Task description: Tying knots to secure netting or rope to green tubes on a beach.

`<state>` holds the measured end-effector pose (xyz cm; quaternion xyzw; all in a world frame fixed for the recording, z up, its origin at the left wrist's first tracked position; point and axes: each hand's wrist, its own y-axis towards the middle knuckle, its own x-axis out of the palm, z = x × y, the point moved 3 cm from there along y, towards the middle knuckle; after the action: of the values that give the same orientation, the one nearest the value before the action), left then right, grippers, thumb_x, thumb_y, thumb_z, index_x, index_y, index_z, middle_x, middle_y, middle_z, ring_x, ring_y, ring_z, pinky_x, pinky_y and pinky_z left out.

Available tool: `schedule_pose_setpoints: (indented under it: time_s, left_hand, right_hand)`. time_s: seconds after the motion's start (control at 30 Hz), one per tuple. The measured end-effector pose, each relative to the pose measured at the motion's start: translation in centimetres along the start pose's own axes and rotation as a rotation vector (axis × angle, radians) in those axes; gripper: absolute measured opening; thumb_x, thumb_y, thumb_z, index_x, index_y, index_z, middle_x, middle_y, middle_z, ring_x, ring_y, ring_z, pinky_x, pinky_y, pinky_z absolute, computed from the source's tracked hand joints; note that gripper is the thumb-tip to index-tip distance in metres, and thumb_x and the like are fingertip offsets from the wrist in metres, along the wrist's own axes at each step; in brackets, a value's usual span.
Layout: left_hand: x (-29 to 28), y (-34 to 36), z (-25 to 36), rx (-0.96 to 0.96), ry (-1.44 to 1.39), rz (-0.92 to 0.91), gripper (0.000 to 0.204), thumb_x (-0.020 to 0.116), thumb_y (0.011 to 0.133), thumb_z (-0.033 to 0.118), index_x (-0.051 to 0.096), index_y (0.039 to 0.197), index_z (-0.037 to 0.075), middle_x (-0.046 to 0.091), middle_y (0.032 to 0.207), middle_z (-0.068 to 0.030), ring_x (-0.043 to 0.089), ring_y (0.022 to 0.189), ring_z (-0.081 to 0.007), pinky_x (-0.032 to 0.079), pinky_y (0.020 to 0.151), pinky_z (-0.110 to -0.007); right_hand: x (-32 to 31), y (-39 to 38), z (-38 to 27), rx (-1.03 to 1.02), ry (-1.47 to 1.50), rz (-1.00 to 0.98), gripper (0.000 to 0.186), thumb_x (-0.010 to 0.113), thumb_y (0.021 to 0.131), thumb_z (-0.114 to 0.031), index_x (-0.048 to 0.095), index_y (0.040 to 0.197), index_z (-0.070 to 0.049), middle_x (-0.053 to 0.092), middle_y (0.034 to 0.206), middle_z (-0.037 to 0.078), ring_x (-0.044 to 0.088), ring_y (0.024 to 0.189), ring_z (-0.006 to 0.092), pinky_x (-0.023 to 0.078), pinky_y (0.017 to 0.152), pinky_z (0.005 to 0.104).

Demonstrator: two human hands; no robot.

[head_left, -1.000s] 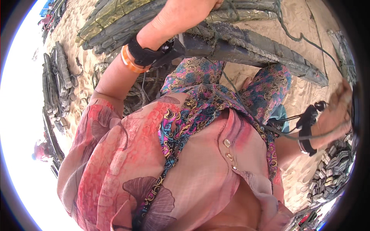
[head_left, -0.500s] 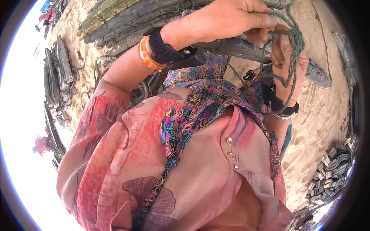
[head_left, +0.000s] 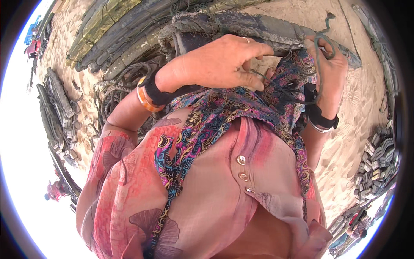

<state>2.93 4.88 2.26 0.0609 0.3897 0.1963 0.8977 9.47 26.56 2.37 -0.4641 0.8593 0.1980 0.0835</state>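
Note:
A thin dark green rope runs between my hands, over the patterned cloth on my lap. My right hand is closed on one part of it, with a loop and a loose end standing up past the fingers. On the left, my left hand has its thumb and fingers curled together around a thin strand of the same rope; its fingertips are partly hidden. Just beyond both hands lies a long, dark grey, bar-like piece, with a thick worn rope along it.
Several long, weathered dark bundles lie at the far left, beside tangled rope. More grey bundles rest on sand at the left. A heap of grey blocks lies at the right. People appear small at the edges.
My hands have moved apart, the left one lower and to the left. The bunched green rope that hung over my right hand is now a smaller loop. The view has shifted slightly.

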Motion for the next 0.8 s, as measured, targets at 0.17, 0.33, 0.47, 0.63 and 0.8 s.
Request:
schedule_pose_setpoints:
  time_s: [0.17,0.33,0.47,0.63,0.8]
  left_hand:
    - [2.7,2.7,1.3,0.18,-0.124,0.043,0.07,0.083,0.062,0.04,0.057,0.114,0.0,0.062,0.101,-0.016,0.062,0.091,-0.0286,0.05,0.078,-0.036]
    - [2.0,4.1,2.0,0.035,-0.205,-0.282,0.066,0.084,0.062,0.037,0.058,0.108,-0.002,0.063,0.097,-0.0133,0.061,0.092,-0.0247,0.048,0.08,-0.034]
    - [2.7,3.2,-0.1,-0.311,-0.642,-0.137,0.043,0.082,0.069,0.021,0.06,0.097,-0.002,0.065,0.089,-0.0102,0.063,0.078,-0.0151,0.051,0.068,-0.029]
    - [3.3,3.6,-1.2,-0.455,-0.843,-0.169,0.018,0.065,0.085,0.009,0.059,0.095,-0.005,0.065,0.081,-0.0109,0.064,0.071,-0.0173,0.052,0.063,-0.027]
    - [0.3,2.7,-3.2,-0.51,-0.871,0.075,0.013,0.056,0.088,0.006,0.059,0.094,-0.004,0.062,0.075,-0.0073,0.059,0.063,-0.0129,0.048,0.057,-0.026]
  right_hand:
    - [3.0,0.0,-3.3,-0.187,0.014,-0.059,0.017,0.066,0.08,-0.009,0.067,0.093,0.002,0.064,0.076,0.003,0.055,0.068,0.007,0.046,0.064,0.024]
    - [3.5,-0.1,-4.6,-0.085,0.067,-0.141,0.01,0.069,0.078,-0.004,0.06,0.077,0.002,0.054,0.06,-0.002,0.048,0.056,0.0039,0.036,0.048,0.0204]
    - [5.4,-0.3,-1.6,-0.386,-0.236,0.052,0.021,0.065,0.074,-0.017,0.065,0.081,0.002,0.065,0.082,0.018,0.064,0.07,0.0316,0.051,0.063,0.0389]
    - [4.6,-1.2,-0.6,-0.289,-0.432,0.159,0.033,0.067,0.07,-0.019,0.057,0.086,0.008,0.056,0.083,0.03,0.061,0.074,0.0444,0.051,0.066,0.0467]
    - [-1.1,-0.6,0.9,-0.324,-0.209,0.124,0.037,0.076,0.068,-0.025,0.058,0.08,0.005,0.06,0.067,0.015,0.059,0.059,0.0247,0.047,0.056,0.0363]
